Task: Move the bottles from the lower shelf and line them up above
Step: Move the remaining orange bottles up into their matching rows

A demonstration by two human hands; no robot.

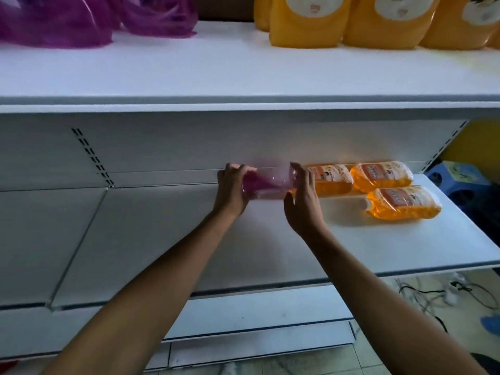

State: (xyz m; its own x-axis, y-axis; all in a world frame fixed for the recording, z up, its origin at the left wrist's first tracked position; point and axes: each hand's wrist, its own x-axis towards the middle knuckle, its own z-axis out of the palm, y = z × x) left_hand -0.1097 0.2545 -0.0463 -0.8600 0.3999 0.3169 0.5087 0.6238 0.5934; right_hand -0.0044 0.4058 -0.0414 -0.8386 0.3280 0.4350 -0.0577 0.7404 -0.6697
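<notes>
A pink bottle [266,182] lies sideways at the back of the lower shelf [189,239], gripped at either end by the left hand [231,190] and right hand [304,201]. Three orange bottles [381,175] lie just right.

The pink bottle [266,184] looked like clear, glossy plastic, though blur made its surface hard to judge. Three orange bottles [381,176] near the lower shelf's [162,239] right edge were shiny translucent plastic with paper-like labels. Both that shelf and the upper shelf [189,74] showed smooth, matt white painted metal. Pink bags [54,20] at the upper shelf's left back corner were thin, glossy film.
</notes>
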